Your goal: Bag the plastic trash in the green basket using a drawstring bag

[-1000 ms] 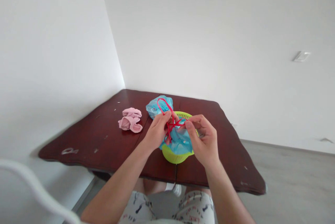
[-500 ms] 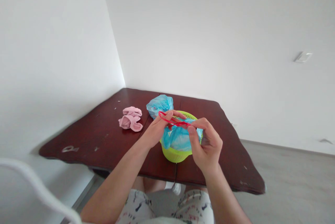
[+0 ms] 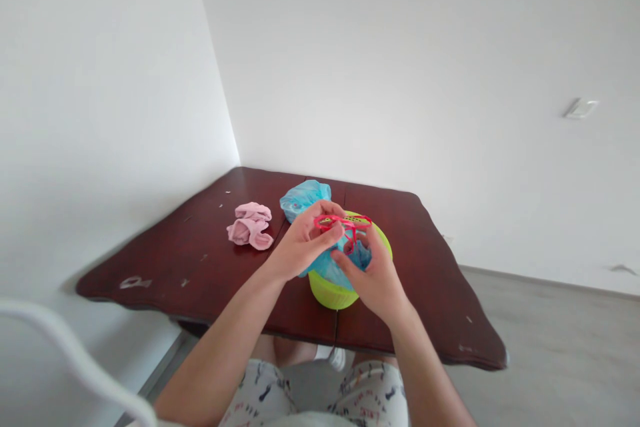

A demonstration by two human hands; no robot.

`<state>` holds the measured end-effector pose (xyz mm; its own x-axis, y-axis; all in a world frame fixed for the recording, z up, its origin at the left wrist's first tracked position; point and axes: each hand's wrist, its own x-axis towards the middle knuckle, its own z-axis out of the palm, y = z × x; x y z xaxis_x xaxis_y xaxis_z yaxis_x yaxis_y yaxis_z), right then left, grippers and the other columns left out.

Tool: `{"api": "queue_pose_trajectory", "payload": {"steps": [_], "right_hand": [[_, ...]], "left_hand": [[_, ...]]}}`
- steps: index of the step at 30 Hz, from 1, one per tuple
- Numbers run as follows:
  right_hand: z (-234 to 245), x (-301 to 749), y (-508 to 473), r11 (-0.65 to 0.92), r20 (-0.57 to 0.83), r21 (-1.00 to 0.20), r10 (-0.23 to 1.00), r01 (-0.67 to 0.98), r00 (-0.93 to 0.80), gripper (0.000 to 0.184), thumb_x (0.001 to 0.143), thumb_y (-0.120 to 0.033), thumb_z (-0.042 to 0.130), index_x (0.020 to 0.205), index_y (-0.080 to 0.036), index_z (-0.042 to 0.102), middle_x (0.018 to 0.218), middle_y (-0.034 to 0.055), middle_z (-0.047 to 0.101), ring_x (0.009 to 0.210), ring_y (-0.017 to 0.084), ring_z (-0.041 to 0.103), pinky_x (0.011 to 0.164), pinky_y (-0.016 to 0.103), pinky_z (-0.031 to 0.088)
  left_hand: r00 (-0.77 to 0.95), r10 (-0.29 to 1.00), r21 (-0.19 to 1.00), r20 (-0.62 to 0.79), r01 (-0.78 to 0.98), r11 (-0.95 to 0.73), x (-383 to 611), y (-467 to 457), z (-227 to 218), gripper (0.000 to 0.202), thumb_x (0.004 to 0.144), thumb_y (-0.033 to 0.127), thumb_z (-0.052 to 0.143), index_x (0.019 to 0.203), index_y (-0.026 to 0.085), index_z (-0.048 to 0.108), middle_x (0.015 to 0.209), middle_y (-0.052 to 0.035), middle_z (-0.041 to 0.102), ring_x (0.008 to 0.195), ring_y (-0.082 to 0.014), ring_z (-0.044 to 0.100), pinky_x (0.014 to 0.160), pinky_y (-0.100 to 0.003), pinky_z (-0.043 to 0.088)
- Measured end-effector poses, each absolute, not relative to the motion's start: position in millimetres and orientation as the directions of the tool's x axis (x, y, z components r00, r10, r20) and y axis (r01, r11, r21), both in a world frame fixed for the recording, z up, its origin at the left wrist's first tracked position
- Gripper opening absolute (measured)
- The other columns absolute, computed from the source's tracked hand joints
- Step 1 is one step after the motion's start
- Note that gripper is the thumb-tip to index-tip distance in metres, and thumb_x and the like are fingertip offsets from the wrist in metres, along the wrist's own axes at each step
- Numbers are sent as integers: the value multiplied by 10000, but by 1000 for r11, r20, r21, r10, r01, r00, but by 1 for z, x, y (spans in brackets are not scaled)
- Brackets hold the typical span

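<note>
head view: red loop held between both hands

i have the red elastic loop (image 3: 344, 220) pulled taut between my hands, just above the blue plastic bag (image 3: 305, 199), which bulges from the green plastic basket (image 3: 333, 294). left hand (image 3: 303, 244) is half closed, fingers curled, pinching the loop's left end. right hand (image 3: 373, 280) is half closed too, fingers up at the loop's right side; i cannot tell its exact grip. pink socks (image 3: 249, 227) lie bunched on the dark wood table (image 3: 150, 267), left of the bag.
</note>
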<state>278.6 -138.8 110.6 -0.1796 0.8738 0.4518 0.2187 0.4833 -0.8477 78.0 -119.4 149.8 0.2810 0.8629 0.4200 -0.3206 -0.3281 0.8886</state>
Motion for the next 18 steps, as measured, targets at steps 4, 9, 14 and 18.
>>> {"api": "queue_pose_trajectory", "payload": {"steps": [4,9,14,18], "right_hand": [[116,287,-139,528,495,-820,847,219,-193,378,1206,-518,694,958,-242,766,858,6,739,752,179,631,676,312,521],[114,289,-140,568,554,-799,823,199,-125,430,1268,-522,580,983,-247,748,902,17,762,786,191,661,722,322,536],[108,288,-142,631,573,-699,776,336,-264,414,1294,-451,480,952,-269,626,892,24,717,806,216,652,751,356,525],[106,287,-140,717,647,-413,665,562,-373,248,1234,-284,498,1029,-263,636,961,63,777,845,261,695,779,400,496]], "left_hand": [[280,886,924,368,-211,-318,75,-119,150,646,923,495,1070,1386,242,698,1073,-8,703,851,-153,653,787,-267,557],[416,864,956,285,-58,-288,76,-125,149,530,1052,580,916,1366,228,674,903,52,584,780,-152,552,733,-271,489],[461,834,934,303,30,-356,79,-132,150,1000,756,531,1168,1523,263,584,1248,-51,714,1049,-230,718,927,-336,600],[481,814,871,326,182,-457,83,-133,151,685,950,547,1024,1454,255,664,1314,-98,791,1154,-300,756,1039,-422,605]]}}
